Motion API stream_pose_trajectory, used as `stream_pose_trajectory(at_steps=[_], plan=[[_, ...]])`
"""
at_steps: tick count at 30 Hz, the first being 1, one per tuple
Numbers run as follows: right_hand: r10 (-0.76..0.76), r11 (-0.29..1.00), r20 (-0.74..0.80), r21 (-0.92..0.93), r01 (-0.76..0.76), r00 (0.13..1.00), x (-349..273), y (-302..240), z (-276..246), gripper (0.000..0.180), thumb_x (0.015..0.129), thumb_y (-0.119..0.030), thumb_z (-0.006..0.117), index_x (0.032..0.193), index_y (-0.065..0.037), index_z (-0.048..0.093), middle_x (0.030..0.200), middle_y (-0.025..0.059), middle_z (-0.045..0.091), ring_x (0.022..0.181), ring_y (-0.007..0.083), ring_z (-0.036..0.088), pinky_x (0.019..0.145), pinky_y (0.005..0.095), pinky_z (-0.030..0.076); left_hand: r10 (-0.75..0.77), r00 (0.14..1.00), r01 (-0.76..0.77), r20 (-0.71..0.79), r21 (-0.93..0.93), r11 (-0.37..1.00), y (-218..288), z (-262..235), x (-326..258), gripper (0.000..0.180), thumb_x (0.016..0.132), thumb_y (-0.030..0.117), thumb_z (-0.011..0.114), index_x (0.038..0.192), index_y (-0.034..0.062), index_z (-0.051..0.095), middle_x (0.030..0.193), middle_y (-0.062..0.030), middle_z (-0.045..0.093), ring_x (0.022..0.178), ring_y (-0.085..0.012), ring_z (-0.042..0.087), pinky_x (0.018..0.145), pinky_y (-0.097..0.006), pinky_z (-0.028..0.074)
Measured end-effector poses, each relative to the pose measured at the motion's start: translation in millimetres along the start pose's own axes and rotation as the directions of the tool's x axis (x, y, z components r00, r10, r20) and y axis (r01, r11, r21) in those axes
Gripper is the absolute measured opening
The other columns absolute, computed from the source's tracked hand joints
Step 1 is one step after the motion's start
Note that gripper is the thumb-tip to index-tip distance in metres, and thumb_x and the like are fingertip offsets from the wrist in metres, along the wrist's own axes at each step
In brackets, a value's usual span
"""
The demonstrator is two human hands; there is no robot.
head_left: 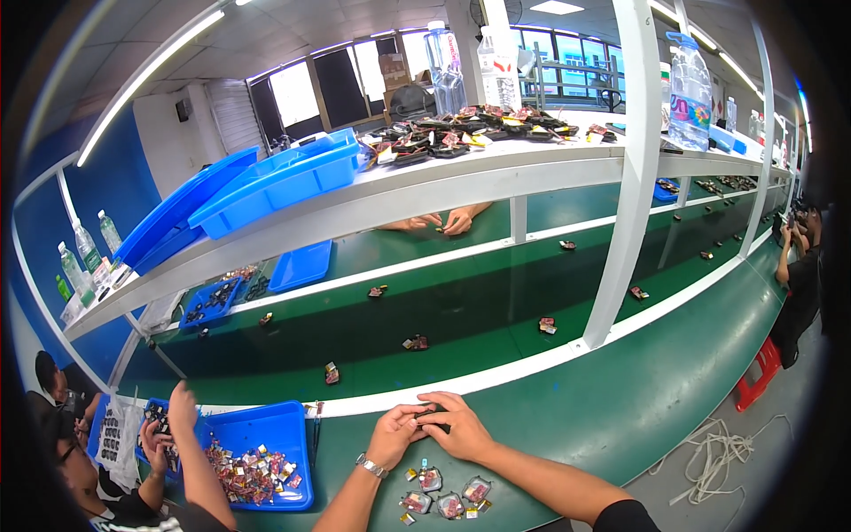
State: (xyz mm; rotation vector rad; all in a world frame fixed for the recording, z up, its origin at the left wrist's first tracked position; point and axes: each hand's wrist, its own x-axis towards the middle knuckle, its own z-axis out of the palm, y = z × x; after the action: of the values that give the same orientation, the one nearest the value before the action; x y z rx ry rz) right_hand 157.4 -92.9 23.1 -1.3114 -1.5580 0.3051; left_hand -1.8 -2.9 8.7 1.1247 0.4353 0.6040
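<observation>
Both the left hand (396, 433) and right hand (461, 428) pinched one small dark part (432, 414) together on the green worktop (620, 417), and a slip might have knocked it into the little finished pieces (446, 498) nearby.

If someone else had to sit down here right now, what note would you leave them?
Left hand and right hand: both pinch one small dark part between the fingers at the edge of the green bench.
Five small packaged pieces lie in a loose group just below the hands.
A blue tray of colourful small parts sits to the left, where a neighbouring person's hand is raised.
More single pieces are spaced along the green belt beyond.
Done: five pieces laid down. Left: the part in hand.
</observation>
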Motion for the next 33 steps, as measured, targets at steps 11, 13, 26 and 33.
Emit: stream_pose_trajectory(at_steps=[11, 13, 26, 33], plan=[[0.024, 0.999, 0.008, -0.042, -0.023, 1.0, -1.1, 7.4, 2.3, 0.021, 0.081, -0.009, 0.067, 0.101, -0.01, 0.071, 0.131, 0.0117, 0.055, 0.126, 0.0325, 0.045, 0.106, 0.0418, 0.038, 0.01, 0.995, -0.001, -0.095, 0.094, 0.996, 0.3, 9.1, 2.9, 0.025, 0.099, 0.001, 0.042, 0.124, -0.0022, 0.048, 0.131, -0.0153, 0.056, 0.113, -0.0193, 0.06, 0.094, -0.031, 0.053], [0.008, 0.997, -0.02, -0.072, -0.009, 1.0, 0.4, -0.6, 0.0, 0.02, 0.08, -0.008, 0.067, 0.1, -0.009, 0.071, 0.127, 0.0118, 0.056, 0.123, 0.0327, 0.047, 0.103, 0.0416, 0.04, 0.0, 0.997, 0.005, -0.083, 0.069, 0.998, 1.1, 8.7, 2.5, 0.026, 0.099, 0.002, 0.043, 0.124, -0.0023, 0.047, 0.127, -0.0143, 0.058, 0.11, -0.0183, 0.061, 0.093, -0.031, 0.053], [-0.196, 0.951, -0.106, -0.265, 0.162, 0.975, 3.0, -9.7, 1.1, 0.015, 0.075, -0.005, 0.069, 0.09, -0.005, 0.067, 0.097, 0.006, 0.06, 0.094, 0.0256, 0.059, 0.077, 0.0348, 0.053, -0.033, 0.995, 0.035, -0.096, 0.013, 0.999, 2.7, 6.7, 1.5, 0.026, 0.099, 0.004, 0.045, 0.124, -0.002, 0.048, 0.117, -0.013, 0.062, 0.105, -0.0183, 0.063, 0.09, -0.031, 0.055], [-0.238, 0.928, -0.094, -0.315, 0.198, 0.967, 2.8, -7.1, 1.7, 0.015, 0.075, -0.006, 0.069, 0.09, -0.004, 0.066, 0.097, 0.006, 0.06, 0.093, 0.0248, 0.058, 0.076, 0.0343, 0.053, -0.021, 0.994, 0.023, -0.107, 0.025, 0.999, 0.6, 6.6, 1.9, 0.026, 0.098, 0.005, 0.049, 0.124, -0.0001, 0.049, 0.109, -0.0079, 0.064, 0.102, -0.016, 0.063, 0.09, -0.034, 0.055]])
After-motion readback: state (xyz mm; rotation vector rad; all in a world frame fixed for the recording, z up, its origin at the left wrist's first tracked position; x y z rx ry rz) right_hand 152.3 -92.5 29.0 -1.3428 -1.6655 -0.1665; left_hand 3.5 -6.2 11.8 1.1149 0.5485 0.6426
